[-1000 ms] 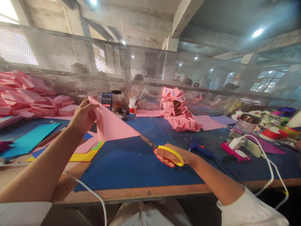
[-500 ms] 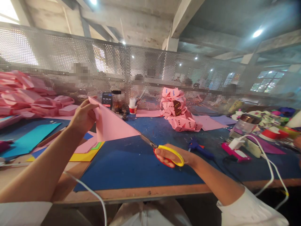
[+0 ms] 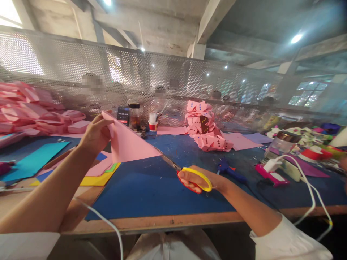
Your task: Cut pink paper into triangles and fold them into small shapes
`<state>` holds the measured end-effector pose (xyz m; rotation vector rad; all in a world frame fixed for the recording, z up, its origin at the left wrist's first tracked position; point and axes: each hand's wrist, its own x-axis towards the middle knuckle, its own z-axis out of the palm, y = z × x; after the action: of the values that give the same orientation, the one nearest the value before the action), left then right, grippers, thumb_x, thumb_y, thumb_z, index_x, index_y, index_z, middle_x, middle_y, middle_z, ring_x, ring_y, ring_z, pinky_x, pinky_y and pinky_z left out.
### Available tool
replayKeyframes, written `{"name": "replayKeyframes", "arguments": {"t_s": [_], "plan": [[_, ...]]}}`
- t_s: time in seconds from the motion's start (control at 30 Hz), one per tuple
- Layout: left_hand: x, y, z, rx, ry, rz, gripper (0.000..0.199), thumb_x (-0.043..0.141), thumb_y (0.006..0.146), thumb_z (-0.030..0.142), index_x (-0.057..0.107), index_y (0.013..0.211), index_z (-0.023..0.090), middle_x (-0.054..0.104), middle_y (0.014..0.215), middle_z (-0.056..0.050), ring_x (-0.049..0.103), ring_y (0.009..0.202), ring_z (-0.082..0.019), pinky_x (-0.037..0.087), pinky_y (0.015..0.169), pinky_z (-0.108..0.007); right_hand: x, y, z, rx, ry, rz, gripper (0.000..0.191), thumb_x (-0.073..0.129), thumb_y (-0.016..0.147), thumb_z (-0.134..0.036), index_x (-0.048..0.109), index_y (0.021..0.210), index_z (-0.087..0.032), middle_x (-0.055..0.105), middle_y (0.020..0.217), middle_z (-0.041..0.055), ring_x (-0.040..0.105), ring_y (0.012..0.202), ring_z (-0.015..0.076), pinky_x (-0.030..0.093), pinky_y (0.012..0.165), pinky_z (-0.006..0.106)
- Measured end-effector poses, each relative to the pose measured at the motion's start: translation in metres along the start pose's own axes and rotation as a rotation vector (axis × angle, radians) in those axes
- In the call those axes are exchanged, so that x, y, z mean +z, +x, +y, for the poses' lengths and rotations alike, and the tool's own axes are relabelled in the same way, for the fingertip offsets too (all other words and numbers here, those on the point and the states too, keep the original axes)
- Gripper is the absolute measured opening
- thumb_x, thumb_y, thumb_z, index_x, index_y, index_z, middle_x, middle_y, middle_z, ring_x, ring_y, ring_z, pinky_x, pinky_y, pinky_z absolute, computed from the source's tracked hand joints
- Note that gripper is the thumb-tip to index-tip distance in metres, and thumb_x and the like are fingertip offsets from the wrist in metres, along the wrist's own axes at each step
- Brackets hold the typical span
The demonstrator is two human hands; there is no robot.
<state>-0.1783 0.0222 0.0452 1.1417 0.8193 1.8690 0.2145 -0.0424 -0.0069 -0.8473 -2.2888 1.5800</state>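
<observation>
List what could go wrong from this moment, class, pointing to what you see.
1. The left hand pinches the pink sheet near its top, so it may swing and the scissors at its right-hand corner could cut crookedly.
2. The blue glue gun lies close to the right forearm, which might knock it.

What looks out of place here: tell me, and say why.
A dark, yellow-dotted piece stands out by color in the pink paper stack. The white cable at left crosses the table's front edge, a possible snag. The held pink sheet looks undamaged.
</observation>
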Motion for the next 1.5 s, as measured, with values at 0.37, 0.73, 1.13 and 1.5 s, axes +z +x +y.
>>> {"name": "replayKeyframes", "arguments": {"t_s": [0.37,0.73,1.13,1.5], "plan": [[0.001,-0.0014,-0.0001,-0.005,0.038,-0.001,0.031,0.075,0.064,0.012,0.06,0.091,0.018,0.063,0.065,0.008,0.057,0.051,-0.008,0.042,0.045,-0.019,-0.0003,0.0007,0.0029,0.0,0.012,-0.003,0.064,0.045,0.091,-0.077,0.044,0.067,-0.018,0.039,0.051,-0.0079,0.039,0.038,0.0047,0.031,0.043,0.019],[0.0002,0.0,0.0,0.009,0.029,0.006,0.043,0.074,0.064,0.011,0.064,0.105,0.02,0.065,0.069,0.008,0.058,0.055,-0.008,0.044,0.05,-0.018,-0.0005,0.0009,0.0013,-0.018,0.015,-0.037,0.067,0.04,0.088,-0.084,0.047,0.073,-0.018,0.042,0.051,-0.0078,0.04,0.04,0.0056,0.031,0.042,0.018],[0.0047,-0.0039,0.002,-0.003,0.052,-0.021,0.036,0.073,0.065,0.012,0.062,0.098,0.02,0.065,0.066,0.008,0.058,0.052,-0.01,0.043,0.047,-0.019,-0.0005,0.0013,0.0036,-0.039,0.011,-0.038,0.066,0.037,0.092,-0.08,0.05,0.079,-0.017,0.045,0.058,-0.0068,0.043,0.043,0.0052,0.035,0.045,0.018],[0.0031,-0.0037,0.0023,-0.023,0.067,-0.028,0.044,0.076,0.063,0.013,0.063,0.105,0.02,0.066,0.067,0.008,0.059,0.053,-0.01,0.044,0.049,-0.02,-0.0011,0.002,0.0033,-0.066,0.038,-0.056,0.063,0.036,0.095,-0.076,0.05,0.079,-0.017,0.046,0.06,-0.0061,0.044,0.044,0.0059,0.037,0.047,0.019]]}}
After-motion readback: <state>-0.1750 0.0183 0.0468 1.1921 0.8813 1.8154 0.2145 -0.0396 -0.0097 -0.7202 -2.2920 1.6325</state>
